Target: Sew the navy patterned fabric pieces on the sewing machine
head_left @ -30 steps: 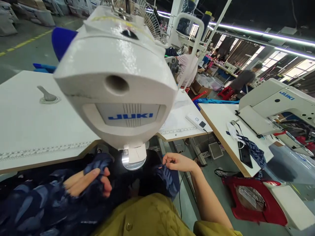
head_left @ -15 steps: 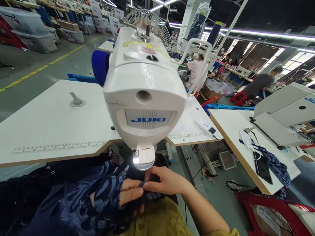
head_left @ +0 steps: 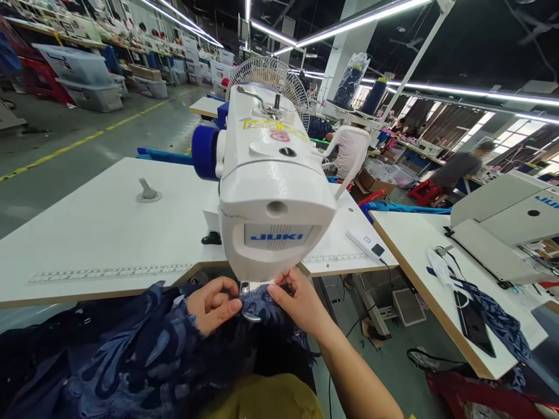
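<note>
Both hands are at the front end of a white sewing machine, close under its head. Pinched between thumb and fingers of my left hand is the edge of a dark blue patterned fabric. My right hand grips the same edge on the other side, thumb on top. Between the hands the fabric edge is stretched at the machine's metal arm end. A large bunch of the fabric spreads to the lower left over my lap. The needle area is hidden behind the head.
The white sewing table with a printed ruler lies behind my left hand. A small white device rests to the right. Beyond a gap, another table carries a second machine, a phone and patterned fabric. A fan and people are farther back.
My hands have drawn apart and risen to the machine's arm end, bringing the fabric edge there. Before, they were together lower down. The camera view has shifted, so the machine appears lower.
</note>
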A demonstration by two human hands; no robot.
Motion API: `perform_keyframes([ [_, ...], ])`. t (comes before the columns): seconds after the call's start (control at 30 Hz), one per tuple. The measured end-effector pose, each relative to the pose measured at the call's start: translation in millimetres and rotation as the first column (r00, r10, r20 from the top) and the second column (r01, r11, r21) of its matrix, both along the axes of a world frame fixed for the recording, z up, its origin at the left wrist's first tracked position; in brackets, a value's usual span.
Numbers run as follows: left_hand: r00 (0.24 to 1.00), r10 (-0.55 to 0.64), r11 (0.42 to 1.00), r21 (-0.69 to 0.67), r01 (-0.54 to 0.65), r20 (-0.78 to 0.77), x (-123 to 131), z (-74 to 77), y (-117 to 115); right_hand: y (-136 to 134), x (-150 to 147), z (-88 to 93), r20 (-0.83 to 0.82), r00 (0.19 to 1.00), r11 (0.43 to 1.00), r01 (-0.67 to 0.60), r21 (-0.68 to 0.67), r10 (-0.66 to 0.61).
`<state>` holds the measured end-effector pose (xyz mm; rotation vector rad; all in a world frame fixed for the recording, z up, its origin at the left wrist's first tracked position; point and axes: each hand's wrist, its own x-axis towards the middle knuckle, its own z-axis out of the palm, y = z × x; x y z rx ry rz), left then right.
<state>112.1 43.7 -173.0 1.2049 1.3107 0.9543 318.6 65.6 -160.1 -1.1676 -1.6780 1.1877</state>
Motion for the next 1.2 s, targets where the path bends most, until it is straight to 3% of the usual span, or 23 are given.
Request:
perform_keyframes([
  [0.1,0.982,0.139,0.978,0.174,-0.117,-0.125,5,1.4,5,-6,0,2.6,0.047,0.999,0.999,0.021,0.029,-0.022],
  [0.17,0.975,0.159,0.965,0.234,-0.120,-0.155,9,1.7,5,-14,4,9.0,0.139,0.990,0.999,0.023,0.031,-0.027],
  [0.27,0.993,0.097,0.981,0.175,-0.084,-0.069,16,0.5,2,-25,9,20.2,0.289,0.957,0.999,0.016,0.041,-0.027],
  [0.43,0.995,0.077,0.983,0.173,-0.064,-0.070,27,4.9,-6,-26,-1,31.8,0.384,0.910,0.974,0.076,0.215,-0.156],
  [0.53,0.988,0.130,0.978,0.174,-0.114,-0.080,28,9.8,-6,-21,-13,32.0,0.445,0.882,0.967,0.046,0.252,-0.158],
  [0.67,0.957,0.219,0.943,0.293,-0.157,-0.190,21,7.1,1,-11,-15,31.2,0.421,0.882,0.945,0.073,0.320,-0.211],
  [0.83,0.973,0.222,0.921,0.344,-0.185,-0.070,23,-0.8,10,14,0,28.1,0.421,0.862,0.932,0.145,0.331,-0.283],
  [1.03,0.954,0.298,0.913,0.302,-0.275,-0.029,38,6.3,11,75,30,14.1,0.467,0.839,0.930,0.113,0.350,-0.278],
  [1.13,0.940,0.333,0.910,0.286,-0.300,-0.074,38,1.3,11,99,33,20.5,0.461,0.841,0.920,0.102,0.378,-0.283],
  [1.2,0.947,0.305,0.920,0.292,-0.263,-0.105,35,-7.0,11,108,19,28.9,0.438,0.867,0.911,0.041,0.410,-0.236],
])
